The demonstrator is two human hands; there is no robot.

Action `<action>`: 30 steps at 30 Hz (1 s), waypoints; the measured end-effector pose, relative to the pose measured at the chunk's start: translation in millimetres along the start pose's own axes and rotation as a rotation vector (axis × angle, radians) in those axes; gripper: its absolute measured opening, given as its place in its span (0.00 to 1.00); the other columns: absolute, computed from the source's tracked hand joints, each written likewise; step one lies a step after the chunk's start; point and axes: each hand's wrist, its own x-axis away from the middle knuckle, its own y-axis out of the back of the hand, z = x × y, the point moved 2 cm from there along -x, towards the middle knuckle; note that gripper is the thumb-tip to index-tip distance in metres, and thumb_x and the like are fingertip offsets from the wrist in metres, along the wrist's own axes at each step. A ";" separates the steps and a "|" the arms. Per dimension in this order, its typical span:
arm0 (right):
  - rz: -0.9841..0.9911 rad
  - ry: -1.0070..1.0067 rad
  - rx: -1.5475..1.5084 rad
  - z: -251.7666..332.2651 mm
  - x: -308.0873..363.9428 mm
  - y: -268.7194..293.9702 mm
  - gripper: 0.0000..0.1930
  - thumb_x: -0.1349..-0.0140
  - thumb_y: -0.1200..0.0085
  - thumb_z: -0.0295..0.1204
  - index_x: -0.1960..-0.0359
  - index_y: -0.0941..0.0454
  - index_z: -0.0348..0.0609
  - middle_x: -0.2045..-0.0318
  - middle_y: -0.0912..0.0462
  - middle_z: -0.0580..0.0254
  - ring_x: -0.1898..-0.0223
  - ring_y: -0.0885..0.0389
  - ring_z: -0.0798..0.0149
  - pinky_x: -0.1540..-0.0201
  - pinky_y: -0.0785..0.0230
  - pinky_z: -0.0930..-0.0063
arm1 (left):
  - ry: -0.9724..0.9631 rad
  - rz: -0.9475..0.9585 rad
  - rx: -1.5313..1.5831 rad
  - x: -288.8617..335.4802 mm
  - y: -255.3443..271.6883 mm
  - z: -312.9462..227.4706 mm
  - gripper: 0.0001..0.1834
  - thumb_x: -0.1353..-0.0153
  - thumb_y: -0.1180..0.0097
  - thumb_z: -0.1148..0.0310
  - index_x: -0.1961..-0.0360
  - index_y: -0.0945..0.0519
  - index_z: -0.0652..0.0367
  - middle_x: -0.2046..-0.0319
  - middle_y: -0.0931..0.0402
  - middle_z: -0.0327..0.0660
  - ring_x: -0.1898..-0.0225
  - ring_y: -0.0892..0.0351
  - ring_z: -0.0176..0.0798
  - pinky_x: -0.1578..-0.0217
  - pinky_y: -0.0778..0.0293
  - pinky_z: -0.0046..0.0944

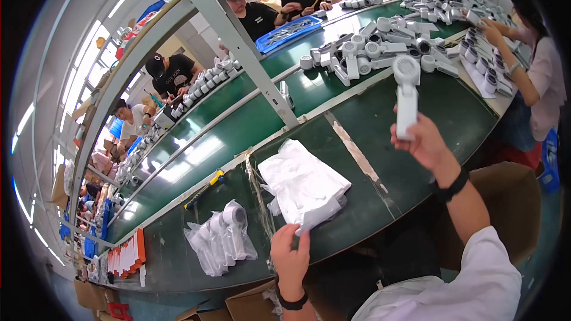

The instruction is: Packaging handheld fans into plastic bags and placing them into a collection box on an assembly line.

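My right hand [420, 141] is raised over the right part of the green table, its fingers closed around the handle of a light grey handheld fan [407, 92]. The fan stands upright with its round head at the top. Lower and to the left, my left hand [290, 257] pinches the near corner of a stack of white plastic bags [303, 181]. That stack lies flat on the table. Left of it rest several bagged fans [223, 235] in clear plastic, side by side.
A yellow and black cutter knife [205, 189] lies by the conveyor [208, 122]. A large fan pile [375, 47] sits beyond my right hand. Orange and white boxes [126, 254] stand far left. A metal post [238, 44] rises ahead. Co-workers sit across and at right [535, 77].
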 end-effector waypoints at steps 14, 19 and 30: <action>0.046 -0.221 0.183 -113.5 87.4 -18.4 0.17 0.52 0.44 0.16 0.58 0.27 0.33 0.71 0.20 0.57 0.69 0.18 0.64 0.65 0.24 0.71 | -0.160 0.191 -0.286 -36.3 -42.3 8.4 0.08 0.47 0.35 0.69 0.65 0.16 0.59 0.65 0.22 0.46 0.62 0.24 0.52 0.61 0.28 0.46; 0.056 -0.253 0.274 -117.5 86.3 -14.6 0.17 0.51 0.44 0.17 0.58 0.27 0.33 0.70 0.20 0.58 0.69 0.19 0.65 0.66 0.24 0.72 | -0.188 0.168 -0.204 -41.9 -45.4 16.2 0.07 0.42 0.41 0.71 0.65 0.18 0.63 0.68 0.22 0.48 0.64 0.24 0.53 0.62 0.28 0.46; 0.040 -0.233 0.268 -116.0 89.7 -13.1 0.16 0.51 0.45 0.17 0.57 0.27 0.35 0.71 0.20 0.60 0.70 0.19 0.66 0.66 0.25 0.73 | -0.026 -0.046 0.046 -45.6 -33.4 -8.7 0.06 0.36 0.44 0.73 0.63 0.20 0.65 0.72 0.22 0.43 0.73 0.24 0.34 0.70 0.30 0.31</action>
